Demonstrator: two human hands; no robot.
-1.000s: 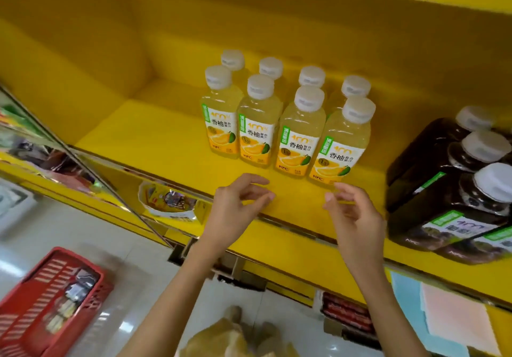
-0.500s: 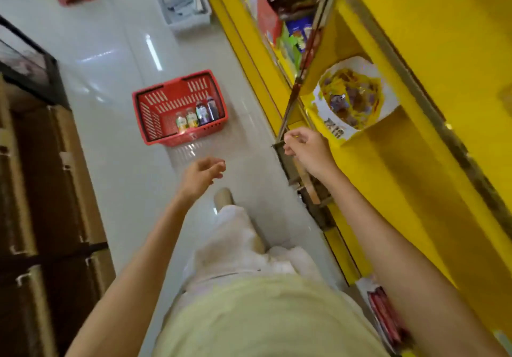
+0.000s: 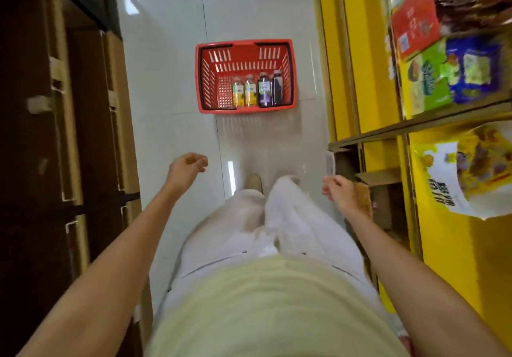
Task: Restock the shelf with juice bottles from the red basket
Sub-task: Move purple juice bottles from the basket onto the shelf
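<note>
Red basket sits on the floor straight ahead, well apart from both hands, and neither hand touches it. It's slotted plastic with a perforated bottom and a black rim band. Four bottles stand in a row along its near wall, toward the right corner: two pale yellow ones with green-and-orange labels on the left, two dark purple ones on the right, all touching or just beside each other (caps are too blurry to say much). The left hand hangs over the floor with its fingers loosely curled and nothing in it. The right hand is lower right, just beside the corner of the shelf, fingers also loosely curled, and I can't see anything in it either. The floor is glossy pale tile with light streaks reflecting off it. The shelf is bright yellow with dull metal edges, and it carries crinkly snack packs in red, green and blue. On the left there's a stack of brown cardboard boxes with tape strips. At the bottom you get white trousers and a pale yellowish shirt, both soft fabric.
</note>
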